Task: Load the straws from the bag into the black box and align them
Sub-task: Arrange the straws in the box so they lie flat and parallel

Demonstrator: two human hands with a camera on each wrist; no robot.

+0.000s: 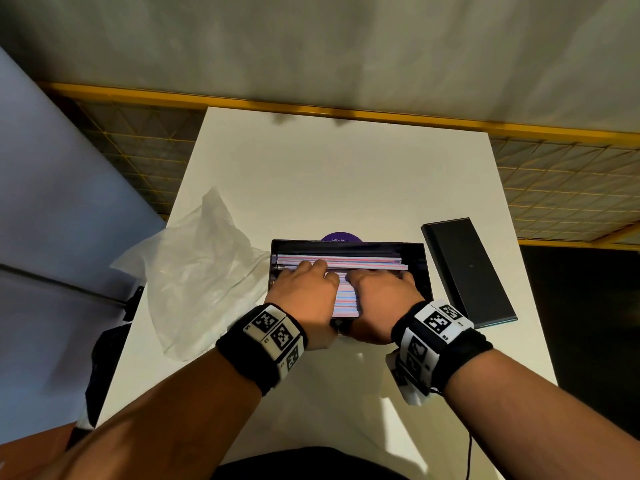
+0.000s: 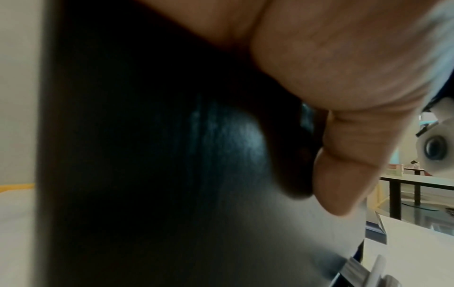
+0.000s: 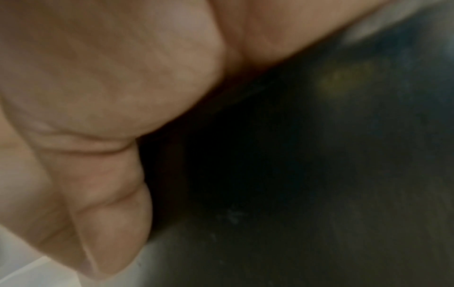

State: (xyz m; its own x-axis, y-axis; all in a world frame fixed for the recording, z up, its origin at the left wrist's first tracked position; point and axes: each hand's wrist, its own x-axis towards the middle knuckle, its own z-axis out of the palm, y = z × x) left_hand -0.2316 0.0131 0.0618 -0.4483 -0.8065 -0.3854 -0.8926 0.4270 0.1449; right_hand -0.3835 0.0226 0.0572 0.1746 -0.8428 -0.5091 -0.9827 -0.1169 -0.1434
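The straws (image 1: 341, 262) lie inside the black box (image 1: 417, 258), which sits on the tabletop (image 1: 346, 188) directly ahead of the person. Their long axis runs left to right, parallel to the long walls of the box. Both hands rest on top of the straw layer: the left hand (image 1: 304, 289) over the left half, the right hand (image 1: 381, 292) over the right half, with a strip of straws showing between them. Each grip is released, fingers laid over the straws, thumbs against the near wall (the wrist views show little else). The likely next move squares the ends, so each hand serves its own side. The bag (image 1: 201, 268) lies left of the box, the lid (image 1: 467, 268) to its right.
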